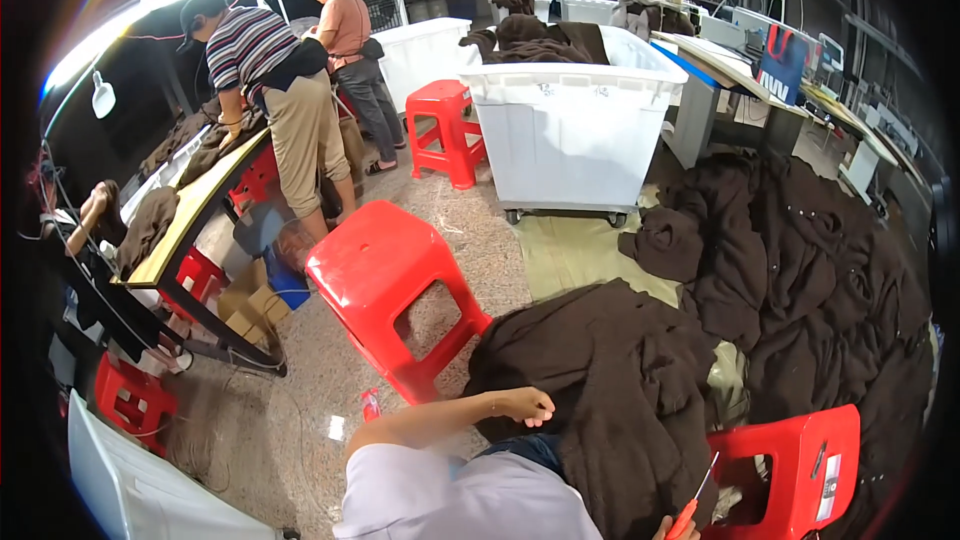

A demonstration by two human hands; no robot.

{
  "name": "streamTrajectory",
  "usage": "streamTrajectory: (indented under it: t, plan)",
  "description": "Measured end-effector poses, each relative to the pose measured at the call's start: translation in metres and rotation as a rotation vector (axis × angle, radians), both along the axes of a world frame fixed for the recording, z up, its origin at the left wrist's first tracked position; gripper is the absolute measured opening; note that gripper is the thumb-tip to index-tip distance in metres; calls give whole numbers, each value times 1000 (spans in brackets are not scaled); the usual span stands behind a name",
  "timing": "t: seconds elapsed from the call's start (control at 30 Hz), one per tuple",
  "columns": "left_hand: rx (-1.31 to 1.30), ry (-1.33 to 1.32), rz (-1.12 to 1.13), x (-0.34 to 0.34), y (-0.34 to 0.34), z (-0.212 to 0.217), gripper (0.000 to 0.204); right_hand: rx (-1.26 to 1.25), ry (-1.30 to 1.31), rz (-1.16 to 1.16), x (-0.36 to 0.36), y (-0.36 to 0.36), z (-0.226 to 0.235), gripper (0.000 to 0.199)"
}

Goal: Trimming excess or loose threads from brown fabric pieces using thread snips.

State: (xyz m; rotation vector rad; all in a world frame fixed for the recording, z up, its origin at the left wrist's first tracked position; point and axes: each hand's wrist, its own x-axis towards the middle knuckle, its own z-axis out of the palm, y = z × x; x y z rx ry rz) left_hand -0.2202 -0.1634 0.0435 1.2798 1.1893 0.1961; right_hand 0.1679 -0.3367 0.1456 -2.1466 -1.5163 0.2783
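Note:
A dark brown garment (pixel 610 380) lies draped over my lap. My left hand (pixel 525 406) rests on its upper left edge with the fingers curled into the cloth. Only a sliver of my right hand (pixel 668 528) shows at the bottom edge, closed around a small red-handled cutting tool (pixel 697 495) whose thin blade points up over the garment. A red plastic stool (pixel 800 470) stands just right of that hand.
Another red stool (pixel 385 275) stands ahead on the left. A large heap of brown garments (pixel 800 280) covers the floor on the right. A white wheeled bin (pixel 570 125) holding more garments stands beyond. Two people (pixel 285 90) work at a long table (pixel 195 210) on the left.

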Motion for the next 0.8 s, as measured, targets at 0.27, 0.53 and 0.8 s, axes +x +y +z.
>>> streamTrajectory:
  t: [0.27,0.53,0.8]
  plan:
    - [-7,187,-384,39,-14,-11,78,-36,62,-143,-20,-11,9,59]
    - [-190,-485,-54,128,-10,8,65,260,835,-331,-59,-68,-39,59]
    - [292,-96,-534,93,-28,59,47,200,-158,-425,-82,-74,-39,32]
